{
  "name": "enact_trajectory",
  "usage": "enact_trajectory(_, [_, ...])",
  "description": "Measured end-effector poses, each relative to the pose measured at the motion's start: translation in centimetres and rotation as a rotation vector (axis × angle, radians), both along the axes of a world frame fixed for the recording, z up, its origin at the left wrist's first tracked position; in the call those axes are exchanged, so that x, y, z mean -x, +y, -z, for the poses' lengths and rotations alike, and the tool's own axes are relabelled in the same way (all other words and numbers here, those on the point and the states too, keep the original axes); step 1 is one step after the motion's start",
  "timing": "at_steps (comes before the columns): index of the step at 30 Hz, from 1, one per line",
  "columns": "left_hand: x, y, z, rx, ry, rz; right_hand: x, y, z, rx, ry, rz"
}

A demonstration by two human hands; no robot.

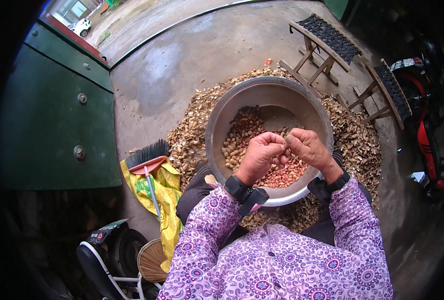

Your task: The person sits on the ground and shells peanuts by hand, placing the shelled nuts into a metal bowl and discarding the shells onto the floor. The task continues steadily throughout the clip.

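Note:
My left hand [263, 156] and my right hand [311, 149] meet above a wide metal basin [267, 91]. The fingertips of both are pinched together and touch; whatever lies between them is too small and hidden to name. Below the hands, reddish shelled peanuts [288, 172] cover the near part of the basin. Peanuts in their shells [235, 142] lie at its left side, partly in shadow. The basin stands between my legs, with peanut shells heaped around it. Dark straps with small devices circle both wrists.
Broken peanut shells [354, 132] spread over the concrete floor. At the left are a broom [149, 156], a yellow sack [169, 187], a straw brush [153, 260] and a green metal door [57, 115]. Woven stools [327, 40] and a red-and-black vehicle [424, 142] stand at the right.

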State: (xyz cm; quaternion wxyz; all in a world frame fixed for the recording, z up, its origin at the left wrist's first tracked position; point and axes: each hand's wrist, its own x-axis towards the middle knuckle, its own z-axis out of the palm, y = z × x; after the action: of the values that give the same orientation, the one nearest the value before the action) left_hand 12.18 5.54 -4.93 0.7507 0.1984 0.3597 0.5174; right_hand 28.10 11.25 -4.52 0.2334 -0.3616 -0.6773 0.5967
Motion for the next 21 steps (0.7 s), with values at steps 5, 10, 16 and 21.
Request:
enact_trajectory(5, [-0.1, 0.0, 0.1, 0.023, -0.004, -0.018, 0.0, 0.2, -0.1, -0.032, -0.017, -0.051])
enact_trajectory(10, [0.0, 0.0, 0.6, 0.039, -0.061, -0.002, 0.0, 0.1, 0.4, -0.071, -0.014, -0.043])
enact_trajectory(16, [-0.4, 0.1, 0.5, 0.027, -0.002, 0.013, -0.1, 0.2, -0.3, -0.098, -0.065, -0.066])
enact_trajectory(21, [-0.3, 0.0, 1.0, 0.065, -0.023, -0.004, 0.2, -0.3, 0.0, -0.119, -0.053, -0.045])
